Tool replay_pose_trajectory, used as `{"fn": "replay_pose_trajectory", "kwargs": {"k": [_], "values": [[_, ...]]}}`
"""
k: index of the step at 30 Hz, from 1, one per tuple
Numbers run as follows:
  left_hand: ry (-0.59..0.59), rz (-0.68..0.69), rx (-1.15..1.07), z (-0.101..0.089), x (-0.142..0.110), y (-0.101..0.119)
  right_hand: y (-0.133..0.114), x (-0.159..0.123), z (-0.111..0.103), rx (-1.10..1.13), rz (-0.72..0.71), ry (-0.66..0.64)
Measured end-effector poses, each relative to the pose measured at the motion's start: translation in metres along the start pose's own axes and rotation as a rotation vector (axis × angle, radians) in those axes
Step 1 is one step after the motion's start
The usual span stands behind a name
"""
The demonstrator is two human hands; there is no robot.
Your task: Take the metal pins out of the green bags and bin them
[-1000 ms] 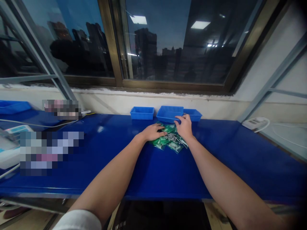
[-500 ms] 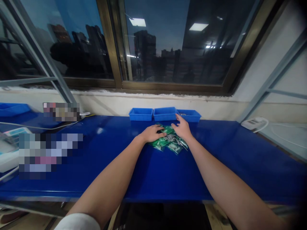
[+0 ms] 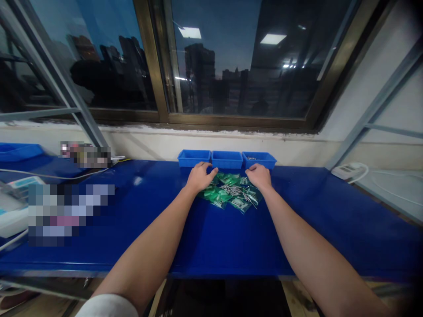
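Note:
My left hand [image 3: 200, 177] is open at the left edge of a pile of green plastic bags [image 3: 211, 193], its thumb spread toward them. Across the pile my right hand [image 3: 260, 177] has bent fingers at the near side of the right blue bin [image 3: 269, 162]; nothing shows in its grasp. Whether it touches the bin I cannot tell. On the bags lie several thin silvery metal pins [image 3: 233, 189]. A middle blue bin [image 3: 227, 160] and a left blue bin [image 3: 194, 159] stand in line with the right one, which has small pieces inside.
The blue table [image 3: 224, 246] runs up to a wall below a window [image 3: 231, 66]. Blurred-out items [image 3: 71, 211] and a white device [image 3: 13, 211] are at the left. A white power strip [image 3: 348, 171] lies at the right, near a grey metal frame [image 3: 373, 110].
The middle bin, raised and skewed before, now sits level in the row. My right hand has moved from it to the right bin. My left hand has shifted left off the bags.

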State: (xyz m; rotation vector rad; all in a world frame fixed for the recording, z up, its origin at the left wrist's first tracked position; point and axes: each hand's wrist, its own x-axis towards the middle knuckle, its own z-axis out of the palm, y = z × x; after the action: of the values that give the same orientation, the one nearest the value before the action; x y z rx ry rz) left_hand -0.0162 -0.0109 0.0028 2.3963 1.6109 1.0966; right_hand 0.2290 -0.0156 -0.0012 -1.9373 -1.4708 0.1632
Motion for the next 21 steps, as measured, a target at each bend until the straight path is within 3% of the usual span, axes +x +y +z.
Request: {"fn": "replay_pose_trajectory", "kwargs": {"k": [2,5,11,17,21], "values": [[0.023,0.007,0.027,0.001,0.001,-0.004,0.006,0.002,0.0,-0.02,0.039,-0.095],[0.039,0.021,0.042,0.005,0.0,-0.008,0.01,0.002,0.004,0.027,-0.024,-0.192],[-0.03,-0.054,0.003,0.008,0.0,-0.012,0.02,0.009,-0.003,0.131,-0.158,0.095],[-0.096,-0.098,0.0,0.01,0.001,-0.013,0.044,0.025,-0.002,0.102,-0.076,-0.124],[-0.1,-0.062,-0.007,0.009,0.001,-0.013,0.048,0.032,0.004,0.056,-0.064,-0.119]]}}
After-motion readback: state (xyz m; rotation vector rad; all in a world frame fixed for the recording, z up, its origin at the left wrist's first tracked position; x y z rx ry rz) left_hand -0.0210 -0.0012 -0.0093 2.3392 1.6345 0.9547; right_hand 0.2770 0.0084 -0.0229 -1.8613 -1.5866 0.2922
